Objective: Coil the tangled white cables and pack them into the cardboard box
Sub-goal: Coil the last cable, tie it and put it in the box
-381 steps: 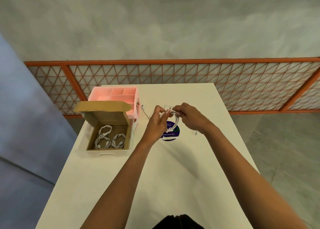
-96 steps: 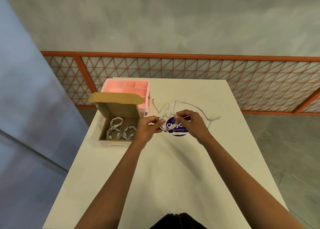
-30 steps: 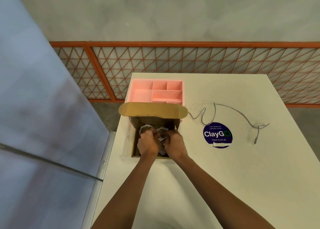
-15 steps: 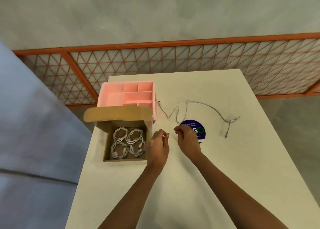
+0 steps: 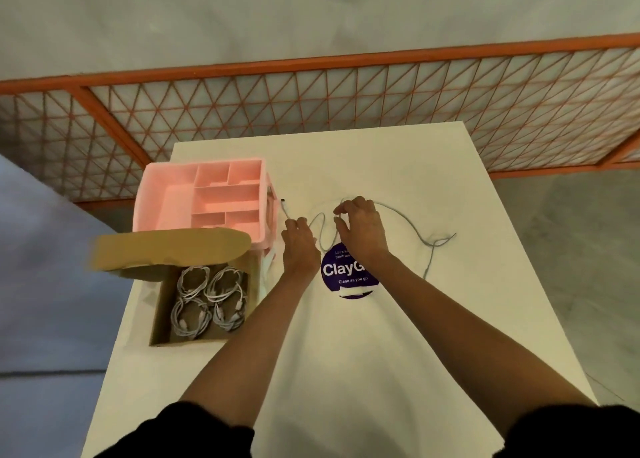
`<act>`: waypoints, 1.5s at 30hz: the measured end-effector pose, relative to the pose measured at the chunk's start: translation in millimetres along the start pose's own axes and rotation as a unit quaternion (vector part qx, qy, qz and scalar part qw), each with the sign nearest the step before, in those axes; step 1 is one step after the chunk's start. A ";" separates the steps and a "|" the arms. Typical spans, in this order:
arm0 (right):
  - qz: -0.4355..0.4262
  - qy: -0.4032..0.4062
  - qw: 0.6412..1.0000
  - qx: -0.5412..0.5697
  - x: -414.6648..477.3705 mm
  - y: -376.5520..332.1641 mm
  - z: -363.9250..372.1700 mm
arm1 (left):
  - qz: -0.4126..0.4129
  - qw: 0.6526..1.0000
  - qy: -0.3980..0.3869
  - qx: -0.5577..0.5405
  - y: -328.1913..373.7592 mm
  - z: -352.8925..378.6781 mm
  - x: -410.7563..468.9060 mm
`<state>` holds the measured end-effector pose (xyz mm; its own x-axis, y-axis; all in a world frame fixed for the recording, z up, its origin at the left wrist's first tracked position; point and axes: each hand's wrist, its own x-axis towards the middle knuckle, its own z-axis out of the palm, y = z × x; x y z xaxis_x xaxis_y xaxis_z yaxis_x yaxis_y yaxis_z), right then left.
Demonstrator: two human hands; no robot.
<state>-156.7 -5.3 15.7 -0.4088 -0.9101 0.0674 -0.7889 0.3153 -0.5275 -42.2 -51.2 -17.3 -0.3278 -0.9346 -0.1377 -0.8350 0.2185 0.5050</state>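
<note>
**Loose cable on table, four coils boxed**

Reaching over the white table (image 5: 346,353) with both hands, all positions noted against the cardboard box (image 5: 159,312). Left hand (image 5: 299,246) just right of the box, fingers pinching together on the loose white cable (image 5: 401,215) close to its near plug end. Right hand (image 5: 360,230) further right, thumb and forefinger closing on a loop of the same cable. Remaining cable trailing away right of the box, lying slack on the table, far plug end resting flat. Four coiled cables (image 5: 207,301) sitting inside the box, flap standing open. Pink organiser tray (image 5: 207,198) touching the box behind. Round purple sticker (image 5: 346,274) lying right of the box, partly hidden under the right wrist.
</note>
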 end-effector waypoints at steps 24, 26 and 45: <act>-0.017 -0.097 0.972 0.212 22.2 -23.4 -46.2 | 0.126 0.953 0.081 -0.265 14.1 -28.4 -15.8; -0.019 -0.083 0.971 0.223 13.9 -30.0 -61.0 | 0.116 0.940 0.069 -0.312 18.7 -38.5 -24.5; -0.050 -0.001 0.972 0.230 -67.5 -75.6 -141.1 | 0.074 0.804 -0.133 -0.575 30.3 -122.8 -135.5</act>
<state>-134.2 70.2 170.5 -0.3391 -0.9307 0.1368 -0.5353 0.0713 -0.8417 31.1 47.6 121.2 -0.5971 -0.7955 -0.1034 0.1331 -0.2253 0.9652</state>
